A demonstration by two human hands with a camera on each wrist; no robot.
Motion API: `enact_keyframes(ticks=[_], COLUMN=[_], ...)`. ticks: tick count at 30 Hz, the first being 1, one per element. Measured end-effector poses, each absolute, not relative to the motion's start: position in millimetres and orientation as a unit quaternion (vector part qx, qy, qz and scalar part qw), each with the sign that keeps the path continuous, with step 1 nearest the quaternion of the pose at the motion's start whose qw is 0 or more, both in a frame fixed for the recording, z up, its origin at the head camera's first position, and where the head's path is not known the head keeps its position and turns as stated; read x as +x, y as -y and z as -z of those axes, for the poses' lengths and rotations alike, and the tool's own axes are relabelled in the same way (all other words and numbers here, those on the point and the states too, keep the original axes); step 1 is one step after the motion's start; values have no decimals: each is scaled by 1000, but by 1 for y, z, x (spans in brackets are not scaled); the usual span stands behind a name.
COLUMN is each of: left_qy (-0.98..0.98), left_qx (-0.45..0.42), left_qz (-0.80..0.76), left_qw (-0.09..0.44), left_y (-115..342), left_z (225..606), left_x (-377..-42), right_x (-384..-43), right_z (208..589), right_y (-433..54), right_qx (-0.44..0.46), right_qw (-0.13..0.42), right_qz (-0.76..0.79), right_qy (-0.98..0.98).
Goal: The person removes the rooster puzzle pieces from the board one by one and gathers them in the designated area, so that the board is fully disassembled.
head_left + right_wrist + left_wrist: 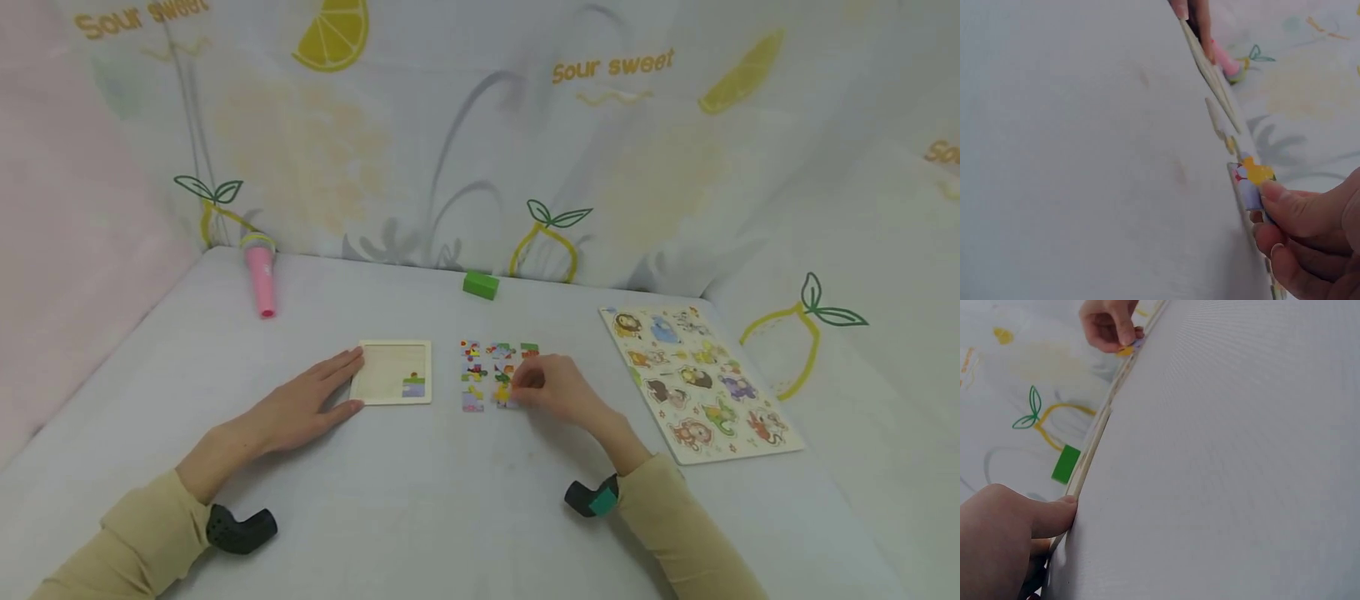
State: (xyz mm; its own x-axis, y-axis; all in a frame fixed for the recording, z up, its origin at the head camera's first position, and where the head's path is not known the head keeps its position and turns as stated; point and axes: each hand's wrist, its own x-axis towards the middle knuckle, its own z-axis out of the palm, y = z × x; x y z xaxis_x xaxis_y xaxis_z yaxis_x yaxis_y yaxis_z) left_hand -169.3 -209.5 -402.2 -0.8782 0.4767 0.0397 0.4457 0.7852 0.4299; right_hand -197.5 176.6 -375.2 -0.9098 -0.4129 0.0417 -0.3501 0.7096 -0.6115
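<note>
My left hand (303,400) rests at the left edge of a small wooden puzzle tray (393,401), thumb and fingers spread and touching its frame. One puzzle piece (414,387) lies in the tray's lower right corner. To the tray's right, several loose jigsaw pieces (472,398) lie in rows on the table. My right hand (555,387) is over the right side of these rows. In the right wrist view it pinches a purple and yellow puzzle piece (1249,190) between thumb and fingers, tilted up from the table.
A pink toy microphone (262,279) lies at the back left. Behind the loose pieces sits a green block (481,285). A large animal puzzle board (678,447) lies to the right. Printed cloth (420,125) hangs behind the white table (420,500).
</note>
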Motion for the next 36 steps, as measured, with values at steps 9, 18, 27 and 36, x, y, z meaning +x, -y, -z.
enact_keyframes(ticks=[9,18,27,36], left_qy=[-945,-945,-945,-944], left_qx=[246,249,250,250], left_qz=[-214,-212,-212,-215], left_qw=[33,28,27,27], left_y=[208,209,209,209], left_z=[401,403,402,401], left_x=[-171,-171,-169,-168], right_x=[-197,-197,-198,-198], right_z=[383,385,388,390], right_y=[-174,-170,-171,-170], right_qx=[-214,-191,-183,-189], right_qw=[20,30,30,30], right_qz=[258,247,256,258], right_qy=[-942,-949,-949,-947])
